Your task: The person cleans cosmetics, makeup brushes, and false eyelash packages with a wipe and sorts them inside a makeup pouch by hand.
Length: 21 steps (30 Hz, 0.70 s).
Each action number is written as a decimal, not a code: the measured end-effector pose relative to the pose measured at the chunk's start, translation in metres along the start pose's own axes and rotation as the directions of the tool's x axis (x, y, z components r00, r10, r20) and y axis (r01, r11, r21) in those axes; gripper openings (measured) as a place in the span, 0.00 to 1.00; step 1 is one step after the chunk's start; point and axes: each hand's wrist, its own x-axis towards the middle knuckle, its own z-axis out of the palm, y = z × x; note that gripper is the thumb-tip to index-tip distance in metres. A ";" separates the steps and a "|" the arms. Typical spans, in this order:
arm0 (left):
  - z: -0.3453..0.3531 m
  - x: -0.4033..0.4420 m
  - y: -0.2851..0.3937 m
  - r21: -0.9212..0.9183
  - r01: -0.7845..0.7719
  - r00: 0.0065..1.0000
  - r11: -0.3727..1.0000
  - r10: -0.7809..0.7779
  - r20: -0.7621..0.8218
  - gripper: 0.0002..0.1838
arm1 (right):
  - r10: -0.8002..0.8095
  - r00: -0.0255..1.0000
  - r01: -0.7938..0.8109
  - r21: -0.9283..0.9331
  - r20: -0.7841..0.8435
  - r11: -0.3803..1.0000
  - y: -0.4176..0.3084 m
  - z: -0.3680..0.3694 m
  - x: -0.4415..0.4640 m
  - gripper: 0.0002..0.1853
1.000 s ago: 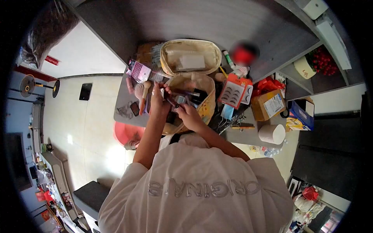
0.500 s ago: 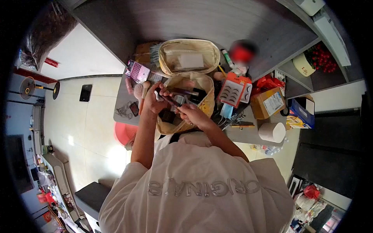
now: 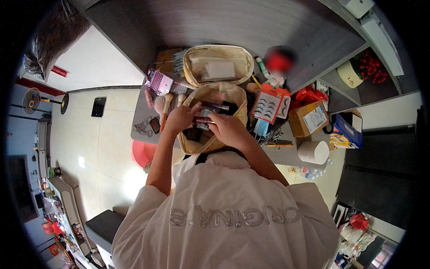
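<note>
An open cosmetic bag (image 3: 244,117), cream inside with a yellowish outer side, stands before me with several makeup items in it. Over its opening, a slim dark reddish tube (image 3: 204,120) spans the gap between my hands. The tube's right end is pinched by my right hand (image 3: 229,131). My left hand (image 3: 181,118) is closed around the other end, its fingers partly hidden. Beneath them in the bag lies a dark cylinder with a silvery band (image 3: 222,107). The bag's raised lid (image 3: 218,48) leans back, with a white packet (image 3: 220,70) in its pocket.
Left of the bag lie makeup brushes (image 3: 167,102), a pink hairbrush (image 3: 159,105) and an eyeshadow palette (image 3: 160,83). On the right are false-eyelash packs (image 3: 270,104), a blue mask (image 3: 261,128), a cardboard box (image 3: 309,119) and a white paper roll (image 3: 313,153). A shelf panel rises behind.
Both hands have turned and lowered toward the bag's opening, and the tube now lies more level. A small white thing seen at my left hand earlier no longer shows.
</note>
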 end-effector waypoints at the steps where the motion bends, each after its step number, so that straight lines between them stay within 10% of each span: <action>1: 0.002 -0.003 0.001 -0.069 -0.006 0.999 0.998 0.008 0.034 0.31 | -0.031 0.999 0.030 0.017 0.019 0.999 0.004 0.001 0.002 0.13; 8: 0.016 -0.015 0.056 -0.918 0.036 0.988 0.396 -0.152 -0.026 0.29 | 0.010 0.995 0.015 0.244 -0.101 0.970 0.009 0.025 0.006 0.24; 14: 0.010 -0.005 0.060 -0.891 -0.007 0.934 -0.455 -0.322 0.157 0.23 | 0.136 0.967 -0.086 0.230 -0.215 0.969 0.007 0.027 0.002 0.27; 15: 0.016 -0.005 0.045 -0.890 -0.035 0.988 -0.454 -0.150 0.038 0.19 | 0.170 0.979 -0.140 0.242 -0.109 0.960 0.012 0.033 -0.001 0.24; 21: 0.013 -0.002 0.044 -0.875 -0.203 0.935 -0.439 -0.353 -0.040 0.12 | 0.234 0.943 -0.334 0.675 0.238 0.658 0.031 0.076 -0.010 0.12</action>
